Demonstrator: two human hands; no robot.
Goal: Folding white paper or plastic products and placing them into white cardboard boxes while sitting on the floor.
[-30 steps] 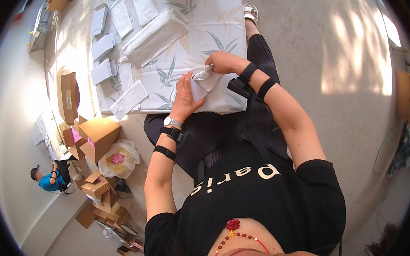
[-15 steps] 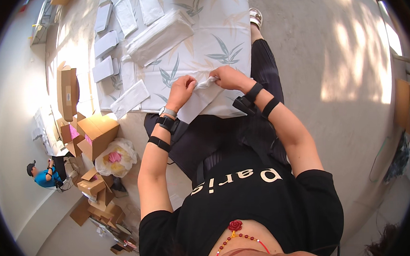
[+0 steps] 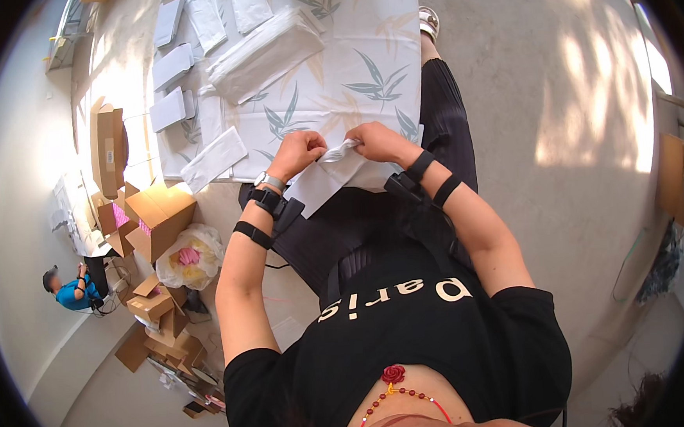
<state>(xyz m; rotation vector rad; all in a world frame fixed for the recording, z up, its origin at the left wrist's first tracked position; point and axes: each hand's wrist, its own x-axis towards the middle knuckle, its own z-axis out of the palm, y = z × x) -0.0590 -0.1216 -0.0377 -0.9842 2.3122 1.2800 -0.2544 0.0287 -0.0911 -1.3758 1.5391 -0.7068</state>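
Observation:
Over the table's near edge, my two hands hold a flat white packet (image 3: 321,185) with a crumpled, film-like upper edge. My left hand (image 3: 299,155) pinches near that edge's left end, fingertips closed. At the right end, my right hand (image 3: 377,142) grips the gathered film between thumb and fingers. The packet's lower part slants down toward my lap. To the left of my left hand lies another flat white packet (image 3: 215,159). A thick pile of white film sleeves (image 3: 266,58) rests farther back on the leaf-patterned tablecloth (image 3: 371,47).
Small stacks of white cards (image 3: 170,110) line the table's left side. On the floor at left are open cardboard boxes (image 3: 162,217) and a clear plastic bag (image 3: 192,255) with pink contents. A person in blue (image 3: 77,292) sits farther left.
My left hand has shifted slightly left and down, and my left forearm has swung outward. More of the packet's white face shows between my hands. Both hands still hold it.

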